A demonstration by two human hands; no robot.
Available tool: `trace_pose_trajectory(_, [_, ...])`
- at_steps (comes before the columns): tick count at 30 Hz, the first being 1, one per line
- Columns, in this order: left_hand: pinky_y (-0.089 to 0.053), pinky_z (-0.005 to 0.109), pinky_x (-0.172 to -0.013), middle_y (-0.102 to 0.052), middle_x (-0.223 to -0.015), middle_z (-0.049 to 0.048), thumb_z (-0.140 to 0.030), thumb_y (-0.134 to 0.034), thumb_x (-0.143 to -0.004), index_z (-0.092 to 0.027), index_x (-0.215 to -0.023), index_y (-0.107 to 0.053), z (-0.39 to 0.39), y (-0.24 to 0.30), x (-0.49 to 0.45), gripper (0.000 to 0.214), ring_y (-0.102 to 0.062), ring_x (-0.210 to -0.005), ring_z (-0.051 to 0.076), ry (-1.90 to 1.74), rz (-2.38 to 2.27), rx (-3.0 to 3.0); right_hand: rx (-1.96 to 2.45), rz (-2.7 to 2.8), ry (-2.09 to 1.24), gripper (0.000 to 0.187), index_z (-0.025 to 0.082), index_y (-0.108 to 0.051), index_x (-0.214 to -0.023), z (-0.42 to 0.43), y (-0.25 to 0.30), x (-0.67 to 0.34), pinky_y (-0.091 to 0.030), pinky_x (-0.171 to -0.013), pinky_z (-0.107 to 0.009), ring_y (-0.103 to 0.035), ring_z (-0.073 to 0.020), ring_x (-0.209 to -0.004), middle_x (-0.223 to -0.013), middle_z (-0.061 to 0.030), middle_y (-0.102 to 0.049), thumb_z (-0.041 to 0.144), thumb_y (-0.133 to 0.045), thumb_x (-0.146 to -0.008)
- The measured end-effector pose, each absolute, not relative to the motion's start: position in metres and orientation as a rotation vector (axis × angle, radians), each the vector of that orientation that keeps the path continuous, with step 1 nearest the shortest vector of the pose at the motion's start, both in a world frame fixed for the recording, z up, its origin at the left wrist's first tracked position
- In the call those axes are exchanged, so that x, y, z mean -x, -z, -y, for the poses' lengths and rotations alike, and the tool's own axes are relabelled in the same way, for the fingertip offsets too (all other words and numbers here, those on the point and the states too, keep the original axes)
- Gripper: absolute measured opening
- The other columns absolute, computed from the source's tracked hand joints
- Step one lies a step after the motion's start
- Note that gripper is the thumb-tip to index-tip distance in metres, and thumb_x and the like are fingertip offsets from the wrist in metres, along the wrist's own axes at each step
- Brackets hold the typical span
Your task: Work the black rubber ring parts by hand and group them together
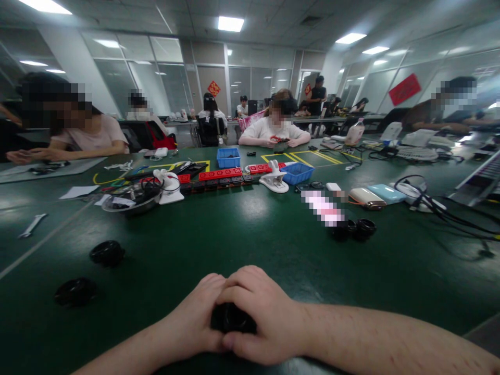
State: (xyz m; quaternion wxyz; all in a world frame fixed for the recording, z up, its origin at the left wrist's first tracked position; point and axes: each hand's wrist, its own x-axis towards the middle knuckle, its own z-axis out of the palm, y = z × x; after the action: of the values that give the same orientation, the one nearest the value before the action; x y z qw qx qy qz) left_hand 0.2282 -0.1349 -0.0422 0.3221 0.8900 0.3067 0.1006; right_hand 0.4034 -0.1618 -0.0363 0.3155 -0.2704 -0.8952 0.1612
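Both of my hands are closed around one round black plastic part point(233, 319) at the near middle of the green table point(187, 234). My left hand point(199, 312) grips it from the left side. My right hand point(265, 317) curls over its top and right side, thumb at the near edge. Much of the part is hidden under my fingers, so its exact kind does not show. Similar black round parts lie to the left, one nearer point(75, 291) and one a little farther point(107, 253). More such black parts point(364, 228) stand at the right.
A metal bowl point(130, 207) of dark pieces, a white clip stand point(274, 179), red strips point(220, 174) and blue bins point(297, 173) stand across the middle. A wrench point(33, 225) lies left. Power banks point(367, 198) and cables lie right. Several people sit around the table.
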Motion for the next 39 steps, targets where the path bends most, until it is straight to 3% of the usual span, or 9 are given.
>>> trace_pose_trajectory(3, [-0.041, 0.036, -0.081, -0.059, -0.089, 0.0015, -0.033, -0.077, -0.059, -0.02, -0.086, -0.055, 0.135, 0.042, -0.229, 0.037, -0.053, -0.086, 0.024, -0.282, -0.795, -2.335, 0.789, 2.396, -0.398, 0.035, 0.016, -0.054, -0.093, 0.161, 0.039, -0.403, -0.041, -0.074, -0.031, -0.053, -0.0179, -0.082, -0.09, -0.0051, -0.059, 0.042, -0.064, -0.071])
trace_pose_trajectory(9, [-0.041, 0.035, -0.08, -0.058, -0.092, 0.0017, -0.02, -0.075, -0.051, -0.019, -0.084, -0.055, 0.136, 0.047, -0.227, 0.039, -0.052, -0.085, 0.024, -0.26, -0.809, -2.37, 0.723, 2.463, -0.425, 0.028, 0.016, -0.057, -0.088, 0.159, 0.037, -0.403, -0.042, -0.069, -0.027, -0.053, -0.0151, -0.077, -0.088, -0.0031, -0.06, 0.034, -0.066, -0.069])
trace_pose_trajectory(16, [-0.039, 0.033, -0.08, -0.056, -0.083, -0.0013, -0.017, -0.063, -0.056, -0.021, -0.078, -0.052, 0.138, 0.048, -0.227, 0.025, -0.051, -0.082, 0.021, -0.304, -0.745, -2.429, 0.38, 2.417, -0.492, 0.02, 0.016, -0.058, -0.075, 0.157, 0.039, -0.402, -0.043, -0.075, -0.027, -0.056, -0.0132, -0.08, -0.082, -0.0035, -0.061, 0.02, -0.042, -0.066])
trace_pose_trajectory(20, [-0.04, 0.033, -0.078, -0.056, -0.084, -0.0006, -0.017, -0.066, -0.054, -0.021, -0.088, -0.055, 0.137, 0.048, -0.227, 0.036, -0.052, -0.081, 0.021, -0.316, -0.742, -2.426, 0.255, 2.433, -0.49, 0.021, 0.017, -0.055, -0.073, 0.158, 0.036, -0.403, -0.04, -0.089, -0.029, -0.055, -0.0142, -0.093, -0.081, -0.0032, -0.064, 0.017, -0.037, -0.064])
trace_pose_trajectory(23, [-0.039, 0.038, -0.084, -0.056, -0.097, 0.0014, -0.019, -0.071, -0.053, -0.023, -0.102, -0.055, 0.135, 0.05, -0.226, 0.052, -0.051, -0.09, 0.025, -0.328, -0.74, -2.439, 0.28, 2.426, -0.458, 0.026, 0.016, -0.056, -0.087, 0.159, 0.033, -0.404, -0.035, -0.097, -0.032, -0.051, -0.0154, -0.103, -0.092, -0.0047, -0.064, 0.019, -0.038, -0.069])
trace_pose_trajectory(27, [-0.039, 0.039, -0.082, -0.058, -0.098, 0.0013, -0.028, -0.078, -0.057, -0.023, -0.101, -0.058, 0.134, 0.051, -0.226, 0.049, -0.051, -0.09, 0.026, -0.29, -0.756, -2.417, 0.485, 2.305, -0.432, 0.033, 0.015, -0.054, -0.096, 0.161, 0.033, -0.403, -0.041, -0.082, -0.034, -0.053, -0.0172, -0.088, -0.093, -0.0071, -0.061, 0.042, -0.042, -0.081])
trace_pose_trajectory(31, [-0.04, 0.037, -0.076, -0.058, -0.088, 0.0021, -0.033, -0.079, -0.056, -0.019, -0.092, -0.059, 0.135, 0.052, -0.227, 0.043, -0.052, -0.081, 0.024, -0.304, -0.842, -2.402, 0.637, 2.236, -0.41, 0.043, 0.016, -0.054, -0.088, 0.161, 0.039, -0.4, -0.04, -0.069, -0.031, -0.052, -0.0162, -0.075, -0.081, -0.0044, -0.059, 0.058, -0.048, -0.078])
trace_pose_trajectory(35, [-0.04, 0.034, -0.072, -0.058, -0.084, 0.0014, -0.028, -0.077, -0.056, -0.018, -0.085, -0.057, 0.135, 0.052, -0.229, 0.036, -0.052, -0.078, 0.022, -0.325, -0.865, -2.377, 0.745, 2.336, -0.392, 0.036, 0.017, -0.054, -0.085, 0.162, 0.043, -0.4, -0.039, -0.068, -0.028, -0.052, -0.0153, -0.077, -0.084, -0.0026, -0.058, 0.048, -0.066, -0.07])
trace_pose_trajectory(39, [-0.039, 0.031, -0.074, -0.058, -0.083, -0.0008, -0.024, -0.078, -0.053, -0.019, -0.083, -0.056, 0.135, 0.05, -0.229, 0.038, -0.052, -0.078, 0.02, -0.32, -0.822, -2.358, 0.659, 2.427, -0.447, 0.02, 0.017, -0.055, -0.086, 0.162, 0.038, -0.402, -0.041, -0.071, -0.028, -0.051, -0.0147, -0.079, -0.088, -0.0037, -0.056, 0.03, -0.06, -0.072])
